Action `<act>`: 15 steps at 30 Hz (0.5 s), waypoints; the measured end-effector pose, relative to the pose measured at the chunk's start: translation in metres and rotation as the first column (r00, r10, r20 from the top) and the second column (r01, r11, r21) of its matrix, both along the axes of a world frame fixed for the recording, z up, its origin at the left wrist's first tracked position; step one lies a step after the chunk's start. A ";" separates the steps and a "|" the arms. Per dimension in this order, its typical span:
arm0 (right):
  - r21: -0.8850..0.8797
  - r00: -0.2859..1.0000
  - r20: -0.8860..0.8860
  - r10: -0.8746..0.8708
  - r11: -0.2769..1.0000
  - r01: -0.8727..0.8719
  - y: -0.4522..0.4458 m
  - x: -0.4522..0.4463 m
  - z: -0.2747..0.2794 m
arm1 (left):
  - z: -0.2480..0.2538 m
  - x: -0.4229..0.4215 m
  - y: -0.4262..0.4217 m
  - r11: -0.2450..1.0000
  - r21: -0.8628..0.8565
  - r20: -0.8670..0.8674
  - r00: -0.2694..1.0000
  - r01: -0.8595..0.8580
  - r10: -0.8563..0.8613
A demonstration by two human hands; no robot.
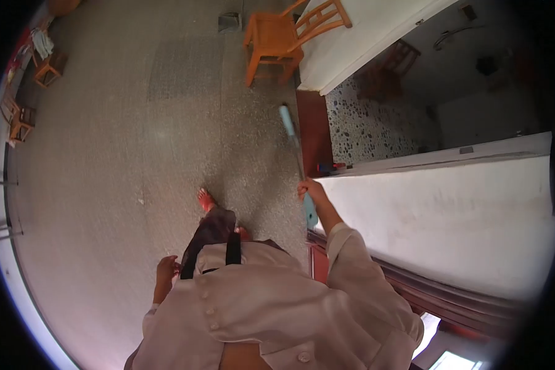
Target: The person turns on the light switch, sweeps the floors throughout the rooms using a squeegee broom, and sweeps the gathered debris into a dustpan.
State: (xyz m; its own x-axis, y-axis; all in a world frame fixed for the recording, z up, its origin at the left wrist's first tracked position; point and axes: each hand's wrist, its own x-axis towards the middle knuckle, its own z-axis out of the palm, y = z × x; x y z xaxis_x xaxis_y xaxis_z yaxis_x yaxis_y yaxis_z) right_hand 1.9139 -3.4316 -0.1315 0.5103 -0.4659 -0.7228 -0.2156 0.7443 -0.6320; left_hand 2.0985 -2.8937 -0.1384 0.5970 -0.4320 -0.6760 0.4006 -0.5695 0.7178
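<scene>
My right hand (309, 189) is wrapped round the shaft of a long tool (300, 157) with a light blue end at the top and a broader light blue part below my fist. The tool reaches forward beside the dark red doorway threshold. Down at my left side hangs my left hand (168, 267), near my dark trouser leg; its fingers are partly curled, and whether they hold anything is too small to tell.
A wooden chair (272, 38) stands ahead beside the doorway. On the right is a white wall (441, 213), with a pebbled floor (370, 123) past the threshold. Small wooden stools (22, 123) line the far left. Grey floor (114, 160) lies between; my bare foot is on it.
</scene>
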 end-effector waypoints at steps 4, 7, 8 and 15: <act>-0.223 0.962 -0.269 0.038 0.969 -0.101 -0.119 0.023 -0.106 | -0.019 0.065 0.020 0.997 0.048 -0.098 0.993 -0.065 0.070; -0.223 0.879 -0.475 -0.032 0.971 -0.085 -0.156 0.049 -0.114 | -0.007 0.107 0.019 0.995 0.099 -0.084 0.996 0.002 0.007; -0.268 0.865 -0.495 -0.083 0.961 -0.061 -0.153 0.060 -0.117 | 0.000 0.118 0.015 0.992 0.120 -0.073 0.997 0.023 -0.014; -0.086 0.907 -0.369 0.205 0.964 -0.253 0.007 0.177 -0.147 | 0.002 0.169 -0.028 0.964 0.188 -0.253 0.939 -0.186 0.231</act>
State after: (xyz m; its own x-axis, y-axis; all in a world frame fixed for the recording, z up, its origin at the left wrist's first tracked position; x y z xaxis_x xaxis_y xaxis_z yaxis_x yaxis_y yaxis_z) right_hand 2.0905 -3.4249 -0.2786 0.3363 -0.4683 -0.8170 -0.5974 0.5646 -0.5695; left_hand 2.2675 -2.9217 -0.1368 0.4470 -0.1912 -0.8739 0.6890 -0.5495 0.4726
